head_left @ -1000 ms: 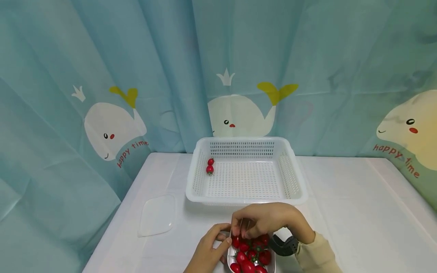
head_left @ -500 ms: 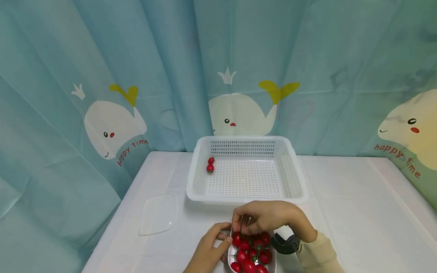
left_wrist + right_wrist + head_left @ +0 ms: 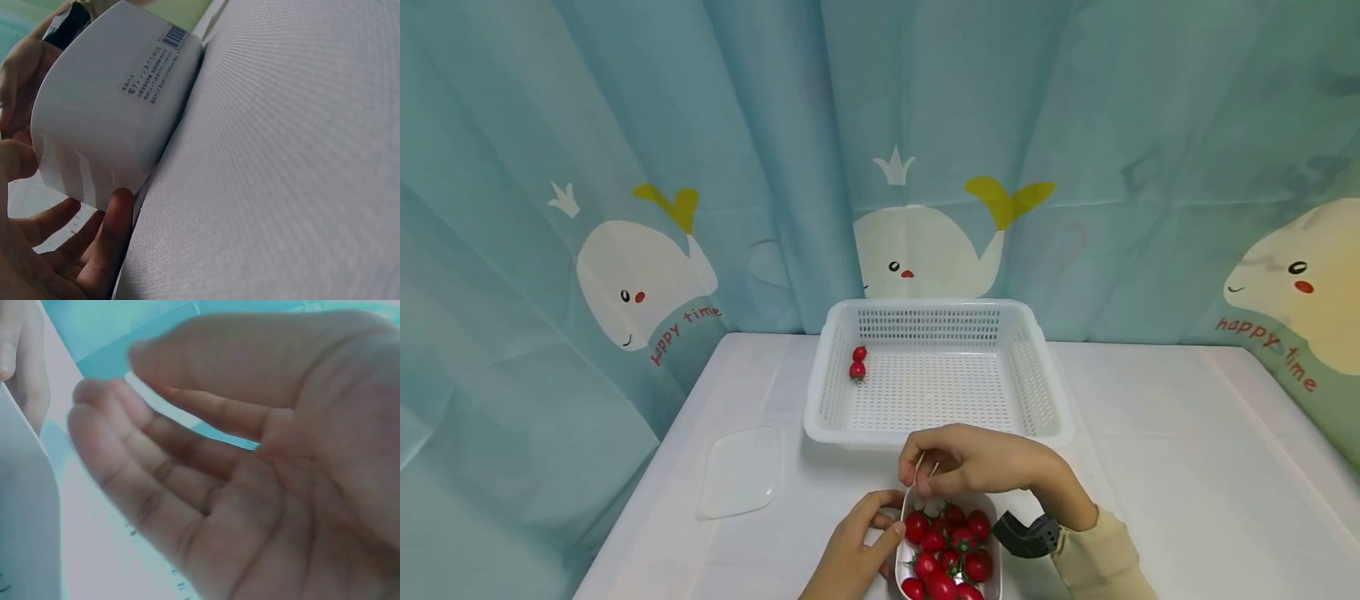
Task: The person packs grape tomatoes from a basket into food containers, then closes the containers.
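Observation:
Cherry tomatoes (image 3: 938, 583) fill a small white plastic container (image 3: 94, 112) at the near edge of the head view. My left hand (image 3: 859, 546) grips its left side, with the thumb at the rim. The left wrist view shows fingers (image 3: 117, 212) curled against the labelled container's end and base. Above the far rim hovers my right hand (image 3: 973, 460), its fingers loosely bent downward. In the right wrist view its fingertips (image 3: 90, 425) stand apart from the thumb, and no tomato shows between them. Two cherry tomatoes (image 3: 857, 369) lie at the left inside the white basket (image 3: 936, 437).
A clear, flat lid (image 3: 741, 473) lies on the white table (image 3: 1150, 467), left of the hands. The basket stands just beyond the container. Behind the table hangs a blue curtain (image 3: 790, 125) with whale prints. A black watch (image 3: 1028, 535) is on the right wrist.
My right hand has risen from among the tomatoes toward the basket, uncovering more of them. The left hand keeps its hold on the container. The two tomatoes in the basket stay put.

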The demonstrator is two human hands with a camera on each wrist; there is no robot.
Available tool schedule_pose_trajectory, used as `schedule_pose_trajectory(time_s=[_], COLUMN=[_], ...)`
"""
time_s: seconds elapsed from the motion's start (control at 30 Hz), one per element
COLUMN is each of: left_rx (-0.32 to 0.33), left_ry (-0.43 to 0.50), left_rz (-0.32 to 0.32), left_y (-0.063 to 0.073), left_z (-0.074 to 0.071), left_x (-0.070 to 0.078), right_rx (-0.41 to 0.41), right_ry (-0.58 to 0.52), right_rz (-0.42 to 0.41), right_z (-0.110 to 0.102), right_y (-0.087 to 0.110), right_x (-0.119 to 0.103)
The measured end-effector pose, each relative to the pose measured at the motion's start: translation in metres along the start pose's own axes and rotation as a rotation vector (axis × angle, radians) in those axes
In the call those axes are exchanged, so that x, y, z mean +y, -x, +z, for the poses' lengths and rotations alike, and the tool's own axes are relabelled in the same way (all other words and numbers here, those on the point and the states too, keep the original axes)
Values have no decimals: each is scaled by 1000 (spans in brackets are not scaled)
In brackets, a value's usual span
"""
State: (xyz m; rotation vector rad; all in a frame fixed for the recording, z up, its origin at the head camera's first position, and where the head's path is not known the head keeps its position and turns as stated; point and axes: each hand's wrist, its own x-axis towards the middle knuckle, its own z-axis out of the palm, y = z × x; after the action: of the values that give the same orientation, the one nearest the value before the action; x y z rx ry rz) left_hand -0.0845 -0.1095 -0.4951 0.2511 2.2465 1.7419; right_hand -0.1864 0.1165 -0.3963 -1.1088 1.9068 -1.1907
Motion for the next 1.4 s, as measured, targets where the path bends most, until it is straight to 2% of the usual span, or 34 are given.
schedule_pose_trajectory(time_s=[0.17, 0.43, 0.6, 0.83, 1.17, 1.4], left_rx=[-5, 5, 12, 18, 20, 9], left_ry=[1, -1, 1, 3, 14, 28], left_rz=[5, 10, 12, 6, -19, -21], left_y=[1, 2, 3, 3, 1, 0], left_z=[-1, -3, -5, -4, 0, 1], left_x=[-3, -5, -3, -1, -2, 3], right_rx=[97, 304, 396, 402, 470, 591], right_ry=[-49, -90, -105, -237, -468, -622], right_rz=[-26, 27, 131, 241, 473, 606], right_z=[2, -2, -14, -38, -60, -70], right_y=[-5, -26, -50, -80, -131, -156], right_x=[0, -10, -23, -32, -8, 8])
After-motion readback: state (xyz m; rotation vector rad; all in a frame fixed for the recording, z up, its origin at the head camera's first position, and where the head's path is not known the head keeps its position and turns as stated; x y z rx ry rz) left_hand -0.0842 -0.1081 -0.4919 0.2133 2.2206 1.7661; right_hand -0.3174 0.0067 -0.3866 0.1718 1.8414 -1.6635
